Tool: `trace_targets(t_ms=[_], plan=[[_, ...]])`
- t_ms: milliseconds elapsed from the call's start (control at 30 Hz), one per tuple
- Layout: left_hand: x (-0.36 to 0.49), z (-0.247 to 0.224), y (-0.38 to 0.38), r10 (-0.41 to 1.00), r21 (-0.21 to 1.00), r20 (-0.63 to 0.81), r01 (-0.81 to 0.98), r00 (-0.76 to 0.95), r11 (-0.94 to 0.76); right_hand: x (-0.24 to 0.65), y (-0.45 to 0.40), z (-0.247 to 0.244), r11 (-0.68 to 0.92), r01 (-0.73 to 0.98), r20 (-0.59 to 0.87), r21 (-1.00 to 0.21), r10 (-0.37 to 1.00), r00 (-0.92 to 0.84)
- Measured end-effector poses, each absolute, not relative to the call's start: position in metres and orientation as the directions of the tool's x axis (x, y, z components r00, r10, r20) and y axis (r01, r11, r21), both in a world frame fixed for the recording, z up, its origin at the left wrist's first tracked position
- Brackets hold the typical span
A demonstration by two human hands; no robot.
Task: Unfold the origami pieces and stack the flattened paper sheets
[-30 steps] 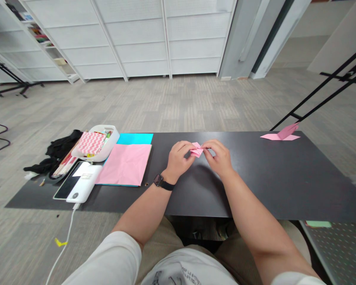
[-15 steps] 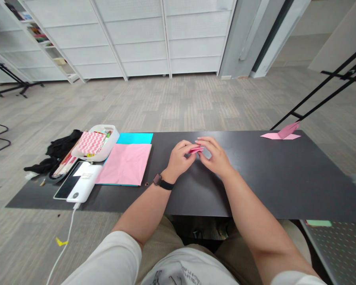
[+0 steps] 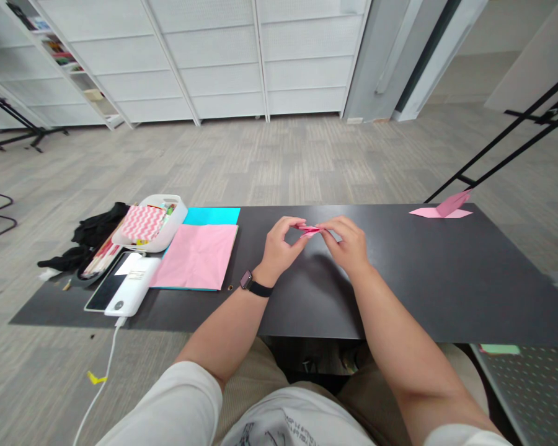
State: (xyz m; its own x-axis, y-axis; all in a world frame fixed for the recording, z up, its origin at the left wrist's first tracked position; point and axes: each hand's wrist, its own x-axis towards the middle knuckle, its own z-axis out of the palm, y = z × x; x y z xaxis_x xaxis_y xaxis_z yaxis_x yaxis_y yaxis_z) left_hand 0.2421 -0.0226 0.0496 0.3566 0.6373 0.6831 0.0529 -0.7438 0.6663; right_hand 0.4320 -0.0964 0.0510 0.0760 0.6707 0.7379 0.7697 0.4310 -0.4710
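Observation:
A small folded piece of pink paper (image 3: 310, 230) is held above the middle of the dark table. My left hand (image 3: 281, 246), with a black watch on its wrist, pinches the paper's left side between thumb and fingers. On the other side, my right hand (image 3: 347, 243) grips the right end with thumb and forefinger. The fingertips hide part of the folds. At the far right of the table stands a folded pink paper figure (image 3: 452, 204) with a raised part and a flat base.
Pink paper sheets (image 3: 196, 257) lie left of my hands, over a cyan sheet (image 3: 216, 215). Beyond them are a white basket (image 3: 179, 217), a black cloth (image 3: 97, 224), a tablet (image 3: 103, 296) and a white power bank (image 3: 132, 288) with a cable. The dark table (image 3: 423, 279) extends rightward.
My right hand has shifted slightly right and its fingers have closed in on the paper's right end. The folded paper has turned a little and shows more between the hands.

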Motion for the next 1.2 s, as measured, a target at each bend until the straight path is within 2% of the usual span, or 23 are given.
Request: trace_targets(t_ms=[367,667,933,1100,1200], plan=[[0.239,0.053,-0.025,0.623,0.646,0.692,0.072,0.364,-0.76,0.432,-0.098,0.051,0.396,0.767,0.739,-0.506,0.658,0.147],[0.239,0.034,-0.015,0.517,0.474,0.749,0.209,0.415,-0.855,0.434,-0.097,0.053,0.441,0.744,0.762,-0.502,0.633,0.139],[0.239,0.039,-0.015,0.509,0.557,0.748,0.016,0.425,-0.831,0.435,-0.096,0.055,0.436,0.704,0.739,-0.561,0.647,0.188],[0.239,0.044,-0.019,0.584,0.691,0.643,-0.047,0.496,-0.721,0.436,-0.097,0.057,0.444,0.659,0.702,-0.607,0.689,0.182],[0.239,0.045,-0.02,0.596,0.731,0.605,-0.071,0.527,-0.679,0.436,-0.097,0.059,0.441,0.643,0.69,-0.626,0.698,0.193]])
